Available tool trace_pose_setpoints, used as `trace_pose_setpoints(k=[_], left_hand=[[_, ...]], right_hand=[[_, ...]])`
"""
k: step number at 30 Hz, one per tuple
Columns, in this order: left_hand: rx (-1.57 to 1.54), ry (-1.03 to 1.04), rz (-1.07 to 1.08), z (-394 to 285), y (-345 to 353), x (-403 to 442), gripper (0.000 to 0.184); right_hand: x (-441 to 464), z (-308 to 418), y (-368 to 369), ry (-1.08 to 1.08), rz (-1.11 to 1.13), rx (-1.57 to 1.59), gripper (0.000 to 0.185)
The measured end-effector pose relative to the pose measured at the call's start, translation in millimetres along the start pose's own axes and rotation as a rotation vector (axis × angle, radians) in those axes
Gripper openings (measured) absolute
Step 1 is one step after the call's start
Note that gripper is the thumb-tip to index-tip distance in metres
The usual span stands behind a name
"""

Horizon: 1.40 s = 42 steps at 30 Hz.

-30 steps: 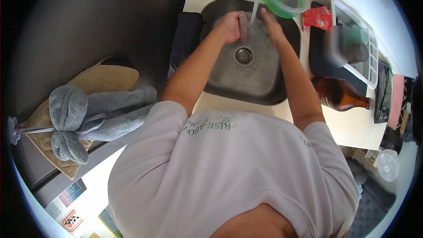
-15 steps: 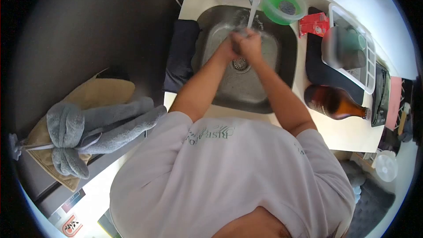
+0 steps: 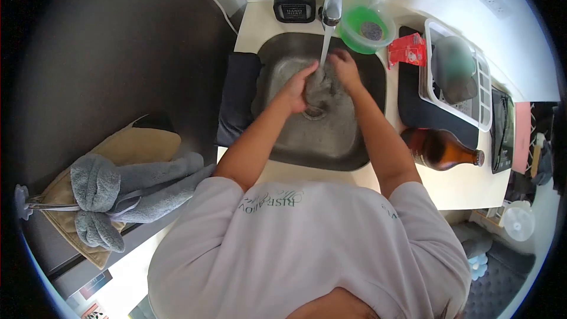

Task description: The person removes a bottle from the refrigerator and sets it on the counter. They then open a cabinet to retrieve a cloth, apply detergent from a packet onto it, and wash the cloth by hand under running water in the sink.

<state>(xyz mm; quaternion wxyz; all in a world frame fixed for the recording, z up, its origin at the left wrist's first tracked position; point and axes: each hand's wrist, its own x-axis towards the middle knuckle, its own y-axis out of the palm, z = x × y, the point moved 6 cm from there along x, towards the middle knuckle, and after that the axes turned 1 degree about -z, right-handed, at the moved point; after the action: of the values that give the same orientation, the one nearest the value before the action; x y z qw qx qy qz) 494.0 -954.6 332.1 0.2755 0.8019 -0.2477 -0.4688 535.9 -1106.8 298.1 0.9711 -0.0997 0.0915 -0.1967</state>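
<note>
Indoors, a broad, dark brown panel (image 3: 118, 53) fills one side of the room, opposite a white wall (image 3: 514, 68) with a pale power outlet. Between them runs a cream, smooth-topped counter (image 3: 466, 194), and the person in the pale printed T-shirt (image 3: 313, 242) leans over the grey metal sink (image 3: 319, 147) set into it. A black flat mat (image 3: 413, 106) lies to the right, partly under the white plastic dish rack (image 3: 484, 85). Grey plush cloth (image 3: 97, 183) hangs in a tied bunch against tan fabric (image 3: 139, 142) on the left, and a dark folded cloth (image 3: 239, 97) lies along the sink's left rim. The brown glass bottle (image 3: 443, 149) rests on its side by the mat.

Water runs from the silver faucet (image 3: 332, 9) onto a blurred greyish item (image 3: 319, 87) in the sink, above the drain. The left hand (image 3: 297, 91) is partly curled, thumb raised, and seems to hold that item's edge; the right hand (image 3: 344, 71) is half open beside it, too blurred to tell whether it touches.

Behind the sink stand a green-and-clear round tub (image 3: 354, 31) and a black soap dispenser (image 3: 294, 10). A red crinkled packet (image 3: 407, 50) lies near the rack.
</note>
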Motion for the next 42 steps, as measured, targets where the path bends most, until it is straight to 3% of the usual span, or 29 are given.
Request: trace_pose_setpoints(k=[1,4,7,10,11,14,15,16,20,21,24,25,26,30,33,34,36,39,42], left_hand=[[0.061,0.028,-0.015,-1,-11,1,0.032],[0.240,-0.037,-0.208,9,-52,19,0.030],[0.195,0.004,-0.193,10,-51,14,0.043],[0.298,0.214,-0.266,-1,-41,-5,0.048],[0.365,0.219,-0.284,-7,-32,-13,0.049],[0.509,0.252,-0.273,-27,-12,-47,0.043],[0.519,0.272,-0.218,-35,-6,-57,0.036],[0.527,0.291,-0.162,-43,0,-67,0.029],[0.250,0.347,0.303,-85,53,-134,0.045],[0.079,0.311,0.325,-94,51,-142,0.050],[-0.140,0.581,0.076,-85,-16,-100,0.051],[-0.182,0.612,-0.134,-66,-7,-109,0.044],[-0.203,0.592,-0.039,-59,1,-100,0.041],[-0.316,0.500,0.327,-21,-12,-52,0.031],[-0.416,0.356,0.611,-25,-10,-36,0.033],[-0.445,0.291,0.709,-27,-7,-35,0.035],[-0.355,0.339,0.568,-36,2,-57,0.038],[-0.374,0.340,0.425,-39,4,-77,0.044],[-0.463,0.360,0.438,-29,-17,-57,0.050]], right_hand=[[6,14,4,-0.086,0.091,0.177,0.050],[0,74,14,0.254,0.173,0.418,0.047],[8,76,23,0.271,0.163,0.312,0.038],[-1,62,29,0.300,0.144,0.299,0.038],[-3,61,31,0.299,0.114,0.417,0.038],[-16,46,12,0.084,-0.156,0.540,0.030],[-30,40,-11,-0.056,-0.463,0.416,0.032],[-47,36,-36,-0.198,-0.763,0.277,0.037],[-68,18,-110,-0.310,-1.246,-0.098,0.065],[-63,17,-121,-0.239,-1.246,-0.182,0.068],[-43,16,-147,-0.035,-1.148,-0.398,0.075],[-34,13,-153,0.031,-1.046,-0.457,0.077],[-26,11,-156,0.094,-0.942,-0.514,0.078],[-18,-1,-157,0.111,-0.822,-0.461,0.050],[-39,0,-150,-0.259,-0.840,-0.327,0.035],[-48,-3,-147,-0.300,-0.802,-0.151,0.032],[-86,12,-133,-0.370,-0.717,0.195,0.026],[-131,70,-117,-0.212,-0.418,0.528,0.018],[-149,129,-111,-0.228,-0.100,0.247,0.023]])
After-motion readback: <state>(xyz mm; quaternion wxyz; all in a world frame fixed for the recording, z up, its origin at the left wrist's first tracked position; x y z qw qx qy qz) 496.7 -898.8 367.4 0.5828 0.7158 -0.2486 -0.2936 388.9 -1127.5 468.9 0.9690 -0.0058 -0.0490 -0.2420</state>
